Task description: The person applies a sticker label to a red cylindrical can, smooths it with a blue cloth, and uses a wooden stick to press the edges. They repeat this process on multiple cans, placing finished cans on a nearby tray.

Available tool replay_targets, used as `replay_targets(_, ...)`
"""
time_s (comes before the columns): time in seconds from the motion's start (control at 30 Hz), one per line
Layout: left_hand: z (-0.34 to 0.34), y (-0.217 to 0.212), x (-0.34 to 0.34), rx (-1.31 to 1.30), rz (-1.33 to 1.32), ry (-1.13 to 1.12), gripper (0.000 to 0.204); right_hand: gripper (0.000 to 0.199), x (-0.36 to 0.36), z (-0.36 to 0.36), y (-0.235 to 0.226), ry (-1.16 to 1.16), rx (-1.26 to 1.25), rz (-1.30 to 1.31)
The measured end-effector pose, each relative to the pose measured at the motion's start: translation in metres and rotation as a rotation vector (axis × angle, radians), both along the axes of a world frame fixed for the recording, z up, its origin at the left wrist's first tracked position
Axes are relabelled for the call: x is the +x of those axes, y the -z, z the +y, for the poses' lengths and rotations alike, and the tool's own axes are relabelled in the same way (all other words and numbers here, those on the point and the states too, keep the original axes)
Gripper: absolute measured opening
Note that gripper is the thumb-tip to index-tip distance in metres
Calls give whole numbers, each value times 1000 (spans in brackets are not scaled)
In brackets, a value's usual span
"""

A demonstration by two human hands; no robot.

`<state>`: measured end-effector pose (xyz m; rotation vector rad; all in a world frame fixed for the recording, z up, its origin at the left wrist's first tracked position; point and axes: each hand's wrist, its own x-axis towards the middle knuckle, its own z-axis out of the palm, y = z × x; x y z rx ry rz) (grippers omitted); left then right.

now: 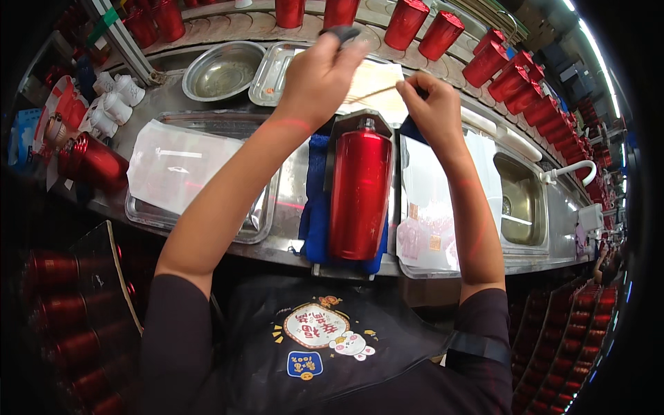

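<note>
My left hand (318, 79), blurred by motion, is closed around a dark object (342, 33) over the back tray; its kind cannot be made out. To its right, my right hand (434, 104) pinches one end of a thin brown strip (379, 92). The strip reaches leftward above a pale yellowish sheet (384, 79). Below and between my forearms, a glossy red bottle (360, 194) lies on a blue cloth (316, 176) over a support, its narrow neck pointing away from me.
White sheets (183, 162) lie in the left tray, and printed transfer sheets (429, 214) at right. A round metal basin (223, 72) stands at back left. At right are a sink (519, 200) and a white faucet (577, 168). Red containers (443, 34) line the curved conveyor behind.
</note>
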<state>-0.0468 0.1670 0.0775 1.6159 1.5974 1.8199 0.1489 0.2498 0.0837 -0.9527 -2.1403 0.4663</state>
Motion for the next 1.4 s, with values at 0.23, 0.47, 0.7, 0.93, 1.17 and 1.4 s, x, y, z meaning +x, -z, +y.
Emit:
replay_targets(0.23, -18, -18, 24, -215, -40, 507, 31, 27, 59, -61, -43, -17, -165, 320)
replay_targets(0.47, -147, -10, 20, -292, 74, 376, 36, 26, 157, -153, 11, 41, -1065, 448)
replay_targets(0.7, -181, -1, 96, -209, 413, 580, 50, 23, 136, -193, 30, 104, -661, 295)
replay_targets(0.93, -212, -4, 91, -369, 190, 382, 40, 6, 107, -207, 9, -331, -1149, 126)
replay_targets(1.17, -223, 43, 91, -378, -175, 110, 32, 15, 103, -207, 32, -156, -1108, 303)
replay_targets(1.4, -214, 51, 87, -397, -120, 60, 33, 14, 105, -197, 42, -93, -1055, 337)
